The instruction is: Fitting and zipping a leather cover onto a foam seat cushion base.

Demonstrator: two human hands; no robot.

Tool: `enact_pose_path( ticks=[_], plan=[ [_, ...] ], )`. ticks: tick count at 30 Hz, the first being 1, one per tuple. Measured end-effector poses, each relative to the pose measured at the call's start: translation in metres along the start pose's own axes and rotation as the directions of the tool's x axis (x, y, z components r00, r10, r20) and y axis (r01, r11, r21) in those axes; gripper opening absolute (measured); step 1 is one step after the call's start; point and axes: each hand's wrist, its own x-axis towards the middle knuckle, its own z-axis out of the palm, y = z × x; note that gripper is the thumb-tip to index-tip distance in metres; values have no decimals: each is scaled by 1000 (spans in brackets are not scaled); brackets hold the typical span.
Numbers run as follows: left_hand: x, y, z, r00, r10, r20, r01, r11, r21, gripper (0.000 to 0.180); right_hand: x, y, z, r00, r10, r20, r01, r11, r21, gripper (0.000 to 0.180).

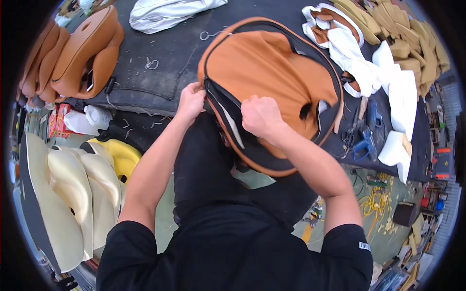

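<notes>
A large round tan leather cover (247, 68) with black edging and a piped rim lies across the table's near edge and over my lap. Its inside faces up, and the leather is creased, with a dark oval hole at the right. My left hand (192, 101) pinches the left rim of the cover, thumb and fingers closed. Closed in a fist, my right hand (262, 115) grips the black inner edging a little to the right. A pale strip (232, 123) shows in the gap between the hands. The exact bit of edging inside the right fist is hidden.
On the dark table (141, 72) lie scissors (152, 63), blue air tools (365, 145) and white-and-brown covers (347, 53). Finished brown seats (90, 53) stand far left, pale moulded shells (63, 194) lower left. Tan foam pieces (412, 43) pile up far right. A yellow hose (374, 201) coils on the floor.
</notes>
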Motion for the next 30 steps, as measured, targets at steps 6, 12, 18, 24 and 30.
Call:
enact_pose_path(
  ticks=[6,12,18,24,30],
  plan=[
    [16,-21,5,997,-64,-41,72,970,232,32,26,-12,33,972,93,217,-110,992,67,20],
    [63,-34,-19,981,-81,176,12,932,363,48,55,-6,11,892,194,409,-273,951,143,58],
    [80,-42,-24,969,109,222,-215,814,540,41,104,-12,44,948,253,194,-287,942,175,38],
    [49,6,-1,946,217,243,-325,668,670,33,116,-1,45,952,245,182,-286,926,248,24],
    [39,29,15,932,245,266,-355,487,798,33,125,21,26,928,261,267,-352,849,395,25]
  ],
)
